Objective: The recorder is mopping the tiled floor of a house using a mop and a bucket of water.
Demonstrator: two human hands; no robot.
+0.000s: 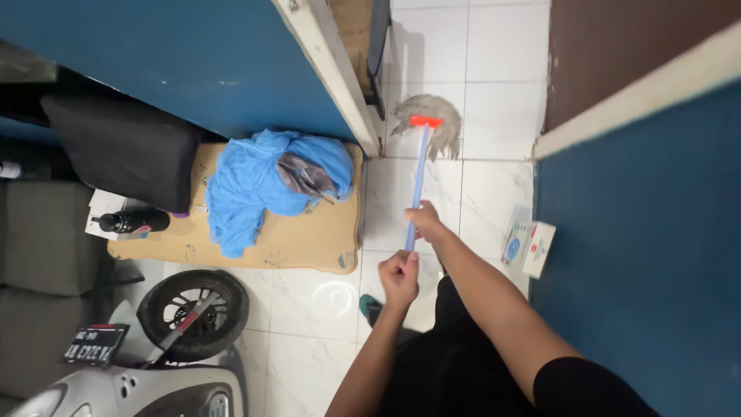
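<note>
Your mop has a pale blue handle, an orange-red clamp and a grey-beige string head, set against white marble-veined floor tiles. You see deep blue walls, a bright blue cloth on tan cardboard, a black bottle, and a silver scooter with a black tyre.

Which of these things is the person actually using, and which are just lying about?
In use:
- mop, gripped by the left hand and right hand
- tiled floor under its head

Lying about:
- blue cloth on cardboard
- black bottle
- scooter
- small box
</note>
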